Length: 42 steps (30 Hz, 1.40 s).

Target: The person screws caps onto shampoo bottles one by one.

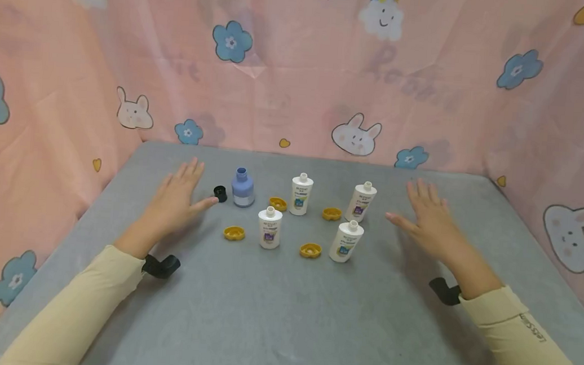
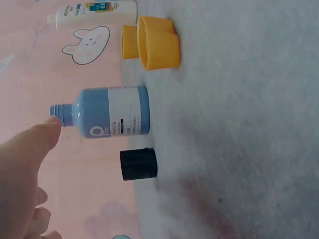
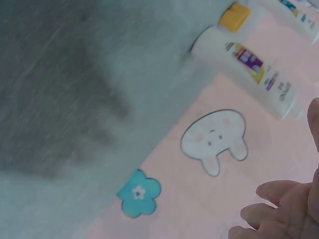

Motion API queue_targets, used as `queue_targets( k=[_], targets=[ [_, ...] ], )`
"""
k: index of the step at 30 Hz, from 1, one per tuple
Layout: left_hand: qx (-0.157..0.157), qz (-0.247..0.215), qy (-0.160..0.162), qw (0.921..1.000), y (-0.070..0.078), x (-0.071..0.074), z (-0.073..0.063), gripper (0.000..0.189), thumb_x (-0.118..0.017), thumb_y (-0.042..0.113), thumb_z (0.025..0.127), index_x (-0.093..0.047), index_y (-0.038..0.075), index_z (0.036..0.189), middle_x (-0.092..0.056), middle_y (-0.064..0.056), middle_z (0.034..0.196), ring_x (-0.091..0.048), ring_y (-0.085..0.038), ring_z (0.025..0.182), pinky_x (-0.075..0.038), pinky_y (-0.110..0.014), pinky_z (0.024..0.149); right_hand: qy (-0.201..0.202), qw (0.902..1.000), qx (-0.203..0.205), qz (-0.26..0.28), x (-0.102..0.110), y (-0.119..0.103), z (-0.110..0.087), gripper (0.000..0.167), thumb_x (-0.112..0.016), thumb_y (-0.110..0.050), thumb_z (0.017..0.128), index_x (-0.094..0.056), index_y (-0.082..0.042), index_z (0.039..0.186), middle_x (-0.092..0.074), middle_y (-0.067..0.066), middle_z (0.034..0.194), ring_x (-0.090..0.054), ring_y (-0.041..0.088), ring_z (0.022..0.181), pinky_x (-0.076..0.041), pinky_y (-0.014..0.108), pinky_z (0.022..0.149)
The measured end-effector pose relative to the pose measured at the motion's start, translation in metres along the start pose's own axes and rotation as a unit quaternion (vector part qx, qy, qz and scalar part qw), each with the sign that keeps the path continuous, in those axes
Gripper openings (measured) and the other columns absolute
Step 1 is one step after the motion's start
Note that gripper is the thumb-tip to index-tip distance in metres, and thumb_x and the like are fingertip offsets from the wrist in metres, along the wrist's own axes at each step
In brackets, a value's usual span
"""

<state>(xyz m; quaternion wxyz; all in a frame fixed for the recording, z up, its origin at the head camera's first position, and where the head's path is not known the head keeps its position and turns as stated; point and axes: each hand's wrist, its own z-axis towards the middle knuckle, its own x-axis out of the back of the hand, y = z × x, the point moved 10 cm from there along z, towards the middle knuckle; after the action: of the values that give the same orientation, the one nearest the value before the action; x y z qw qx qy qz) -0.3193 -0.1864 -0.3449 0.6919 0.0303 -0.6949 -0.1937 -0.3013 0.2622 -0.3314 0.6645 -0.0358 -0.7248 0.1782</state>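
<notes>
My left hand (image 1: 176,200) is held over the table with straight fingers and thumb spread, holding nothing. Nearest to it are a black cap (image 1: 220,194) and an uncapped blue bottle (image 1: 243,189), both upright. On the other side, my right hand (image 1: 432,223) also has its fingers stretched out and holds nothing. Close to its thumb stands a white bottle (image 1: 362,202) with a purple label patch. Three more white bottles stand without caps: one at the back (image 1: 301,194), one front left (image 1: 269,228), one front right (image 1: 346,242).
Several yellow caps lie among the bottles: front left (image 1: 234,233), back left (image 1: 277,204), back right (image 1: 331,214) and front middle (image 1: 310,250). The grey table (image 1: 282,317) is bordered at the back and sides by a pink printed cloth (image 1: 288,92).
</notes>
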Motion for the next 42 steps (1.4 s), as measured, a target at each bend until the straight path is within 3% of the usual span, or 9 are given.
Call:
queue_targets(
  k=[9, 17, 42],
  targets=[
    [-0.012, 0.007, -0.004, 0.9999, 0.011, -0.006, -0.002, 0.081, -0.049, 0.045, 0.103, -0.006, 0.006, 0.16, -0.001, -0.017, 0.168, -0.001, -0.041, 0.154, -0.001, -0.062, 0.123, -0.003, 0.9997, 0.01, 0.021, -0.005, -0.017, -0.003, 0.095, -0.047, -0.057, 0.1, 0.002, -0.001, 0.158, 0.016, 0.023, 0.163, 0.016, 0.048, 0.149, 0.005, 0.069, 0.118],
    [-0.015, -0.006, 0.017, 0.9997, 0.016, -0.003, -0.005, 0.083, -0.052, 0.046, 0.101, -0.011, 0.005, 0.159, -0.005, -0.018, 0.167, -0.004, -0.042, 0.154, -0.003, -0.061, 0.124, 0.001, 0.9991, 0.025, 0.035, -0.002, -0.033, -0.01, 0.093, -0.049, -0.054, 0.1, 0.0, -0.002, 0.158, 0.013, 0.021, 0.164, 0.014, 0.046, 0.151, 0.003, 0.069, 0.119],
    [-0.039, 0.003, 0.0, 0.9992, 0.039, -0.01, -0.009, 0.081, -0.053, 0.045, 0.101, -0.011, 0.008, 0.16, -0.006, -0.014, 0.168, -0.005, -0.038, 0.155, -0.004, -0.058, 0.125, 0.009, 0.9944, 0.092, 0.052, 0.006, -0.079, -0.021, 0.085, -0.052, -0.05, 0.1, -0.007, -0.008, 0.16, 0.005, 0.016, 0.167, 0.008, 0.04, 0.154, 0.001, 0.063, 0.122]
  ],
)
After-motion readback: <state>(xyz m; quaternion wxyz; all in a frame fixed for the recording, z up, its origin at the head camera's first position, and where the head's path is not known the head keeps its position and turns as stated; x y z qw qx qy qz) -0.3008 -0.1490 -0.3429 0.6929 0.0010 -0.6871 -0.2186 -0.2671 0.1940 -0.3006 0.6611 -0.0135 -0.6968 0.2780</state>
